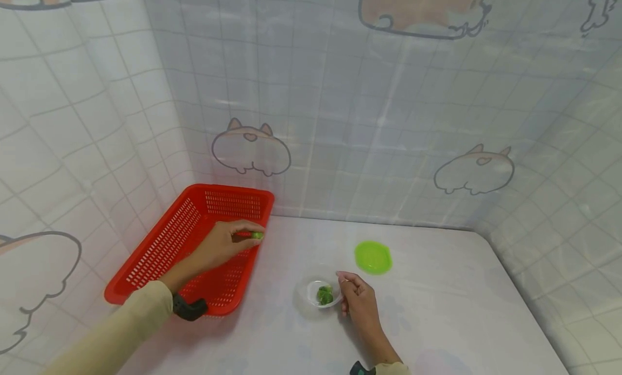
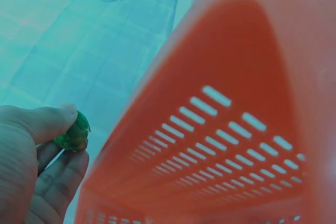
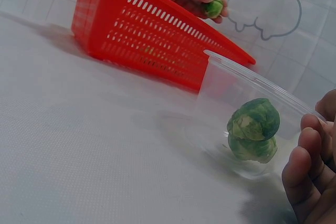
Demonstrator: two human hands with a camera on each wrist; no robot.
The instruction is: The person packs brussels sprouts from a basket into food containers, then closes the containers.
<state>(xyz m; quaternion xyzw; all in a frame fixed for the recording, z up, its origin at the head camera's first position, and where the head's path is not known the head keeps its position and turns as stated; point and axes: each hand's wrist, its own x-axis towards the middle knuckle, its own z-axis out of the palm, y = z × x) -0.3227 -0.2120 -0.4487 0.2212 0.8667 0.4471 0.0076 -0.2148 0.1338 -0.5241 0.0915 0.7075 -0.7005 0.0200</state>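
Observation:
My left hand (image 1: pixel 228 243) pinches a small green Brussels sprout (image 1: pixel 257 235) between thumb and fingertips, above the right side of a red plastic basket (image 1: pixel 194 188). The left wrist view shows the sprout (image 2: pixel 77 132) at the fingertips, beside the basket's wall (image 2: pixel 226 51). At the rim of a round clear plastic tub (image 3: pixel 252 80), my right hand (image 1: pixel 360 302) pinches the edge between thumb and finger, its other fingers alongside the wall. Two Brussels sprouts (image 3: pixel 254 120) lie inside the tub, one resting on the other.
A bright green lid-like disc (image 1: pixel 373 257) lies flat behind the tub, to the right. White tiled-pattern sheeting with cartoon animals (image 1: pixel 251 151) encloses the white table (image 1: pixel 437 299) at the back and sides. The basket stands near the left wall.

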